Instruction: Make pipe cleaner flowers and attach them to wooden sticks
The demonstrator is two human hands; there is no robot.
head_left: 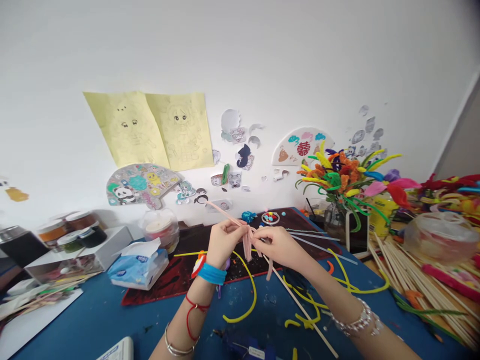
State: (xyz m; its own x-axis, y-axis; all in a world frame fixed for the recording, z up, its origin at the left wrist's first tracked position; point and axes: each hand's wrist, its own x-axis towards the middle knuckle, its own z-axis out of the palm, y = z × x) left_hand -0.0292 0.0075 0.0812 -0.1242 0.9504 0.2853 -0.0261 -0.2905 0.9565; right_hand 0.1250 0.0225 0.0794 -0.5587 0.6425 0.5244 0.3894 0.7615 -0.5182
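My left hand [225, 241] and my right hand [277, 244] meet above the middle of the table. Both have their fingertips pinched on pale pink pipe cleaners [246, 248], which are folded into loops between them. One pink end sticks out up and to the left past my left hand; another dangles below my right hand. Under the hands, a curved yellow pipe cleaner [253, 289] lies on the blue tabletop [180, 320]. A thin wooden stick [300, 305] slants from below my right hand toward the front edge.
A dark blue tool, apparently a glue gun [247, 347], lies at the front. Tissues [138, 264] and jars [79, 220] stand left. To the right are a vase of pipe-cleaner flowers [337, 175], a phone [357, 234] and many wooden sticks [416, 285]. A wall [240, 60] rises behind.
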